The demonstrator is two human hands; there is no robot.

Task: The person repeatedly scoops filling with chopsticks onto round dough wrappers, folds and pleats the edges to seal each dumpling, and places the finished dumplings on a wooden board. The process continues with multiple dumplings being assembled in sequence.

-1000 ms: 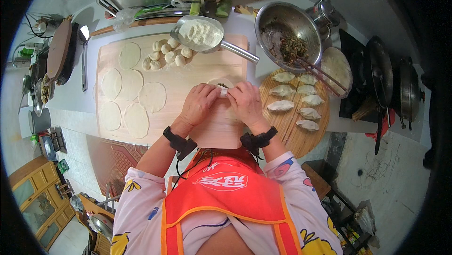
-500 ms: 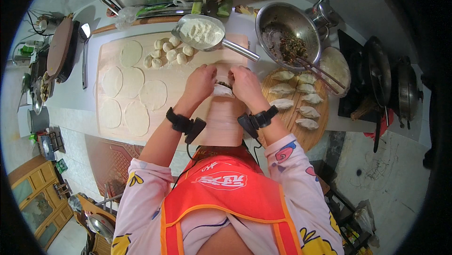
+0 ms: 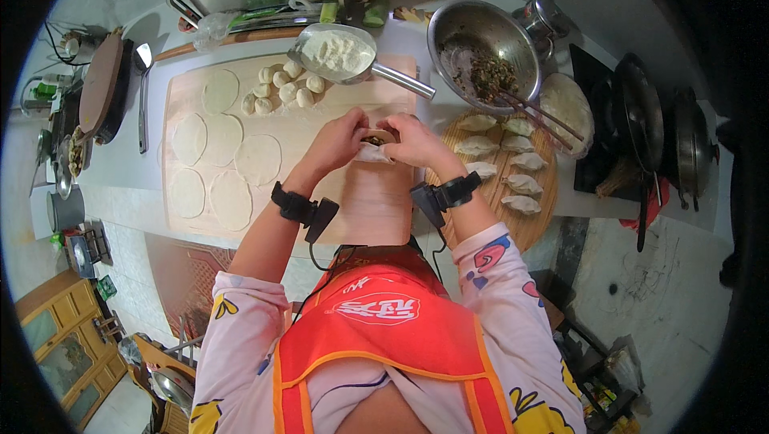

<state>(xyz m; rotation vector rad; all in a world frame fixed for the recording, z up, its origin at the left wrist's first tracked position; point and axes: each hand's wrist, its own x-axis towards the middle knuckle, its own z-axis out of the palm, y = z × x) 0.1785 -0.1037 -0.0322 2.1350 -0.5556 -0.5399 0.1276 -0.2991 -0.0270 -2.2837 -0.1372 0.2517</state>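
Observation:
Over the right part of the pale wooden dough board (image 3: pixel 336 214), both my hands hold a partly folded dumpling (image 3: pixel 373 154), its dark chopped filling showing through the open top. My left hand (image 3: pixel 343 136) pinches the wrapper's left side with curled fingers. My right hand (image 3: pixel 410 139) grips the other side, fingertips bent over the edge. Several flat round dough wrappers (image 3: pixel 258 159) lie to the left. Beyond them sits a cluster of small dough pieces (image 3: pixel 287 93). Finished dumplings (image 3: pixel 523 183) rest in rows on a round wooden board (image 3: pixel 525 230) at the right.
A metal scoop (image 3: pixel 404 82) of flour lies at the board's far edge. Behind the dumplings stands a steel mixing bowl (image 3: pixel 521 43) with filling and chopsticks (image 3: pixel 553 118). Dark pans (image 3: pixel 637 118) are at the far right. A spatula (image 3: pixel 144 110) lies at the left.
My hands have come closer together around the dumpling, and my right hand has turned inward over it. The wrapper now stands up around the filling. The whole view has shifted slightly.

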